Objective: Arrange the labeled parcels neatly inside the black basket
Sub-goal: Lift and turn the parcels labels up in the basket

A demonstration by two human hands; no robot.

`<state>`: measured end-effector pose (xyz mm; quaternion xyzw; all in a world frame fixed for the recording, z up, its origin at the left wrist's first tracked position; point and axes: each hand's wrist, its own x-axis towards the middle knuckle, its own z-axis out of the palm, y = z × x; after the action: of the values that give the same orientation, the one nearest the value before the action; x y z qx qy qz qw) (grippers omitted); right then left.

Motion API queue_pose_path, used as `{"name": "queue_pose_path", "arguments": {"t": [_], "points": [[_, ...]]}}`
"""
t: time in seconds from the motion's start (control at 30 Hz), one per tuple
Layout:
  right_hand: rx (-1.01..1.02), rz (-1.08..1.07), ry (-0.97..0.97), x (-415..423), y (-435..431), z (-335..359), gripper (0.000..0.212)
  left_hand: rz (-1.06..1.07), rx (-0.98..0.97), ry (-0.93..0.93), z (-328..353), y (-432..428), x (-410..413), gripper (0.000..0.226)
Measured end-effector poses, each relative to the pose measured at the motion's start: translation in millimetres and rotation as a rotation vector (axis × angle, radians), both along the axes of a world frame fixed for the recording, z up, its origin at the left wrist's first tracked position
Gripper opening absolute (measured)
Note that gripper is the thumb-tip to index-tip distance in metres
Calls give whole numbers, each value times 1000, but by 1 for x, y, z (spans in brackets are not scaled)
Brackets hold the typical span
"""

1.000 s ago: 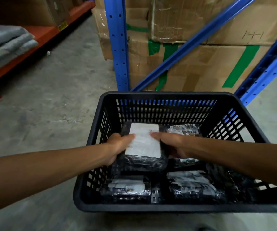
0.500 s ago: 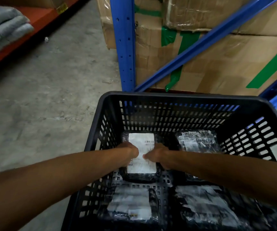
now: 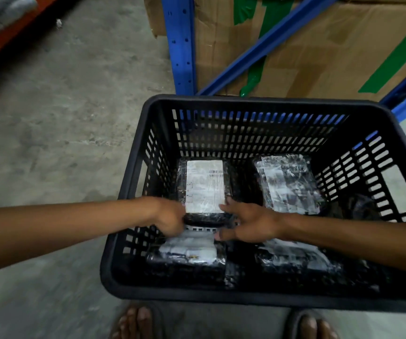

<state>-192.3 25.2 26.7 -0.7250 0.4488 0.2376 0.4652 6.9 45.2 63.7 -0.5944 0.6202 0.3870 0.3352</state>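
The black slotted basket (image 3: 246, 100) stands on the concrete floor and holds several black wrapped parcels. A parcel with a white label (image 3: 204, 184) lies flat in the back left corner. My left hand (image 3: 170, 216) curls on its near left edge. My right hand (image 3: 251, 223) rests at its near right corner with fingers spread. A second parcel (image 3: 287, 184) lies at the back right. Two more lie along the near side, one at the front left (image 3: 187, 255) and one at the front right (image 3: 295, 260), partly under my right forearm.
A blue rack upright (image 3: 178, 45) and stacked cardboard boxes with green tape (image 3: 319, 57) stand right behind the basket. Folded grey fabric (image 3: 1, 8) lies on an orange shelf at the far left. My sandalled feet (image 3: 136, 321) are just below the basket's near rim.
Both hands lowered the labeled parcel from above the basket onto its floor at the back left. My right hand has spread its fingers off it. The view tilted further downward.
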Motion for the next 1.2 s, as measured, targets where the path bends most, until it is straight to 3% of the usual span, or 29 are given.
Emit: {"name": "queue_pose_path", "arguments": {"t": [0.07,0.17,0.37,0.5,0.63,0.73,0.9,0.97,1.1,1.2], "points": [[-60,143,-84,-9,17,2,101,-138,119,14,11,17,5,39],[-50,220,-212,-9,40,3,88,-283,214,7,22,33,4,49],[-334,413,-291,5,49,-2,73,-401,154,-1,19,37,1,53],[-317,335,-358,6,53,-10,59,-370,65,48,10,44,4,55],[-237,154,-398,5,33,-11,40,-186,-77,134,11,42,11,63],[7,-94,-425,-3,10,-2,37,-67,-234,168,8,37,9,61],[258,-541,-534,-29,-25,18,34,577,-199,592,18,18,20,40],[369,-740,-610,-40,-35,23,49,746,-273,702,26,9,20,46],[513,-827,-635,-45,-30,14,67,1112,-340,762,26,-6,13,59],[516,-918,-657,-31,-22,3,50,1342,-324,729,18,-6,3,78]]}}
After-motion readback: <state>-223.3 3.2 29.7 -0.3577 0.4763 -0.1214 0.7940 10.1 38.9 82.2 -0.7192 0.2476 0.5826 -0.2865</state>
